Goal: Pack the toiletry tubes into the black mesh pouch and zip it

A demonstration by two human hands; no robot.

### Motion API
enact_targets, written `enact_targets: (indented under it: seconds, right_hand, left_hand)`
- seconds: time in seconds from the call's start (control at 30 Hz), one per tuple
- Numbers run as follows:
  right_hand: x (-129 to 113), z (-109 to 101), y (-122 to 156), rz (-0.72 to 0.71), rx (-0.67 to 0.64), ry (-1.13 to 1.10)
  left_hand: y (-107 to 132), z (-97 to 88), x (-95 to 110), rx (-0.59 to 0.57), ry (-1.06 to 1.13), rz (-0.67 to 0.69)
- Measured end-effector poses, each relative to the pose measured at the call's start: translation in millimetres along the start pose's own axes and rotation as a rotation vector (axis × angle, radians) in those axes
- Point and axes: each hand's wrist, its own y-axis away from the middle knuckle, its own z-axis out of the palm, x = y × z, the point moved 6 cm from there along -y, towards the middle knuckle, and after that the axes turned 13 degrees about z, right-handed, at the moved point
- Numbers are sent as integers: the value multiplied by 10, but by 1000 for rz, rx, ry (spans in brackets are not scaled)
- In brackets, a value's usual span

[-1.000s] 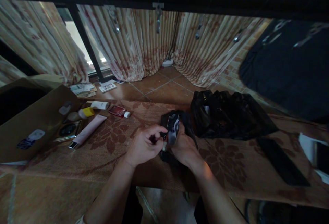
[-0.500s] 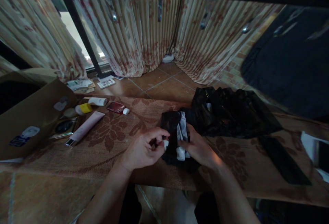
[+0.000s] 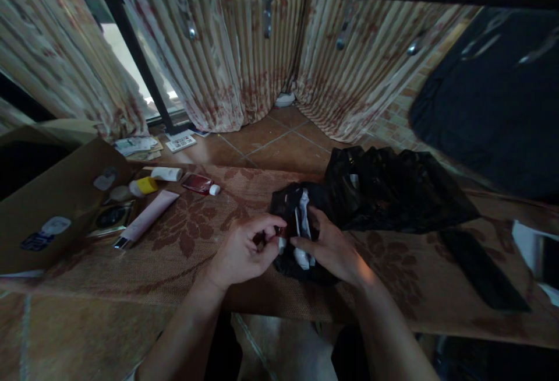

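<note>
My left hand (image 3: 247,247) is closed in a pinch at the left side of an open black bag (image 3: 288,197). Between its fingertips is a small white-capped bottle (image 3: 282,244), reddish above the cap and mostly hidden by the fingers. Inside the bag's mouth lie silvery-white tubes or packets (image 3: 303,235), standing lengthwise; their exact kind is unclear. Curled around them from the right, my right hand (image 3: 334,247) has its thumb across their front and its fingers behind, partly hidden by the bag.
A larger black pouch with compartments (image 3: 393,194) lies to the right, beside a dark flat strip (image 3: 484,273). At left are a cardboard box (image 3: 65,200), a pink tube (image 3: 148,217), a red bottle (image 3: 197,183), a white tube (image 3: 166,173) and a yellow-banded container (image 3: 144,186).
The silvery-white items have shifted slightly left and lower into the black bag with my right hand. My left hand stays nearly in place with the small bottle.
</note>
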Motion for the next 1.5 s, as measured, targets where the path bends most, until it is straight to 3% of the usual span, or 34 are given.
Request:
enact_targets:
  seconds: [0.13,0.33,0.43,0.5,0.57,0.67,0.77,0.93,1.1,1.37,1.5]
  right_hand:
    - [-38,-24,-8,35,41,14]
    - [-249,-283,123,-135,430,-165]
    - [-316,-414,226,-217,627,-138]
    - [-327,-495,263,-208,738,-43]
    - [-284,-562,247,-112,781,55]
    - [-165,-582,159,79,646,141]
    - [-104,-519,125,157,453,180]
    - [-82,-370,156,127,269,93]
    - [-77,-172,127,47,91,-152]
    - [-241,-147,238,-3,199,-409]
    - [-253,-101,235,-23,189,-391]
  left_hand:
    - [-19,-16,-56,78,-16,8]
    - [-66,-39,-72,150,-105,24]
    - [-91,-59,-56,167,-150,11]
    - [-101,-72,-70,184,-149,-18]
    - [-104,-80,-112,201,-131,-73]
    - [-104,-58,-195,172,-96,-200]
    - [-107,-44,-228,138,-86,-305]
    - [-106,-41,-235,115,-88,-392]
    - [-118,25,-271,92,-32,-369]
    - [-166,11,-259,211,35,-283]
    - [-169,-39,-285,249,34,-288]
